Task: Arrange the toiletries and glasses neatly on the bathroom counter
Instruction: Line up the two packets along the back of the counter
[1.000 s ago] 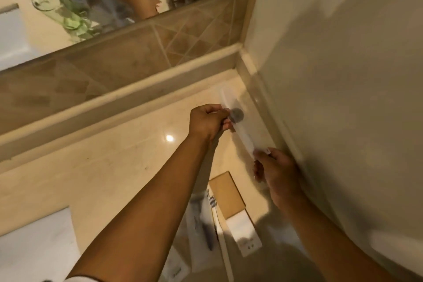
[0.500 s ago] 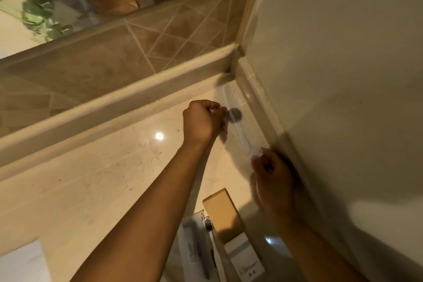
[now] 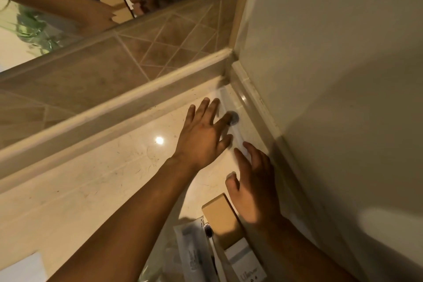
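With both my left hand [image 3: 201,135] and right hand [image 3: 254,188] spread flat and holding nothing, the clear packet [image 3: 231,117] lies along the wall right of centre, so next I probably reach for the brown box [image 3: 219,215] at lower centre.

Dim warm light, one glare spot on the counter [image 3: 159,140], wide-angle bending, fingers motion-blurred.

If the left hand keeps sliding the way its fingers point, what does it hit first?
Probably the raised ledge along the tiled backsplash; the left hand points up over bare counter toward it. Depth is unclear.
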